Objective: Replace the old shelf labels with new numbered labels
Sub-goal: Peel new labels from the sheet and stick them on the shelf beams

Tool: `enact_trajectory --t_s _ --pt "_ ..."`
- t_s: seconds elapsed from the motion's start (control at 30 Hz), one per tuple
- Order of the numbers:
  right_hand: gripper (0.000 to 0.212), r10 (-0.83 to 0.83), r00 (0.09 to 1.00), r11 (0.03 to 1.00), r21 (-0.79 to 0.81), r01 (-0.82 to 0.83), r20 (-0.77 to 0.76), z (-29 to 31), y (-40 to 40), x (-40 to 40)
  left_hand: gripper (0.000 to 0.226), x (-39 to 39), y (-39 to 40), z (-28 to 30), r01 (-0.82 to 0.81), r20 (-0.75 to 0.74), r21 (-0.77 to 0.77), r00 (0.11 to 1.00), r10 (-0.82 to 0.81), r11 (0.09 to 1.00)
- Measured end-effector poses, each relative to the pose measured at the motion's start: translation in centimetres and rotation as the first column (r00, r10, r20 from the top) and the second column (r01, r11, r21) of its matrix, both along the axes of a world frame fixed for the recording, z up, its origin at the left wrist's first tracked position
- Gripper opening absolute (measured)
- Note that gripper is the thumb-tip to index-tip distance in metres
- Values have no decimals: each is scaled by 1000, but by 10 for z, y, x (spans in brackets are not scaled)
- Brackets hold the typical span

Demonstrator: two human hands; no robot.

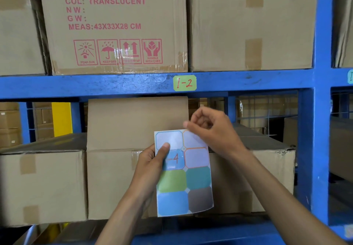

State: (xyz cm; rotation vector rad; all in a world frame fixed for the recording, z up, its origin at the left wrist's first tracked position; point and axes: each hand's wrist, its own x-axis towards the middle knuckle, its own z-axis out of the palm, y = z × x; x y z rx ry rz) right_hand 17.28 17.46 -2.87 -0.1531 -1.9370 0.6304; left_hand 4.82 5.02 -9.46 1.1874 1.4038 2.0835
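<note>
The left hand (152, 165) grips a label sheet (184, 172) by its left edge, thumb pressed flat across the front near the upper left cell and the other fingers hidden behind the paper. The right hand (212, 130) is curled above the sheet's top right corner, its fingertips (188, 125) pinched at that corner; whether they have hold of a peeled label or only the sheet's edge cannot be told. The sheet stands upright in front of the lower shelf and carries eight octagonal cells in two columns of four: three pale blank ones at the top, one blue cell marked with a red "-4" partly covered by the thumb, then a green, a teal, a blue and a grey one below. One green label reading "1-2" (184, 83) is stuck on the blue shelf beam (95, 86), above the hands and well apart from them. A second label (350, 76) shows only as a sliver on the beam at the right edge. Four cardboard boxes sit on the upper shelf, among them a printed box (114, 25) with red lettering and a plain box (252, 25) beside it.
</note>
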Motion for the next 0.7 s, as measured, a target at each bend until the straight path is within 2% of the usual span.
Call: enact_trajectory --t_s 0.13,0.23,0.37,0.53,0.7 --pt "21 -41 997 999 -4 42 59 -49 -11 17 36 14 5 -11 3 64 22 998 -4 1000" --pt "32 -70 994 996 -47 74 81 -78 -18 28 42 28 7 -22 1 75 30 997 -3 1000" --pt "44 -131 991 986 -96 134 38 -105 -23 39 42 48 12 -34 9 132 36 991 -14 999" --pt "35 -167 983 971 -186 151 -72 -120 -25 55 40 76 18 -44 0 153 10 988 -2 1000" --pt "23 -122 989 966 -238 99 -83 -123 -24 69 37 94 19 -47 15 198 -14 980 -12 1000"
